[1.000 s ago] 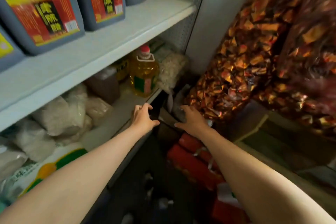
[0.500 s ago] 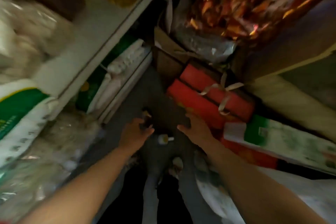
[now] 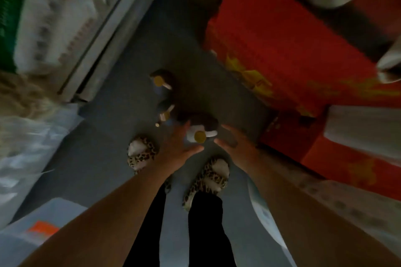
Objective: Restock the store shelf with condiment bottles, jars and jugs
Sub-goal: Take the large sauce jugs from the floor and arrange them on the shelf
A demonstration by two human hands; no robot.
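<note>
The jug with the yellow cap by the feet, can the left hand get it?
Probably yes. The left hand is open right beside the nearest jug, with nothing between them. The right hand flanks its other side. The picture is blurred, so touch is unclear.

We reach both bare arms straight down, our left hand [image 3: 178, 144] and right hand [image 3: 233, 140] open, fingers spread, palms facing each other, slightly apart.
</note>
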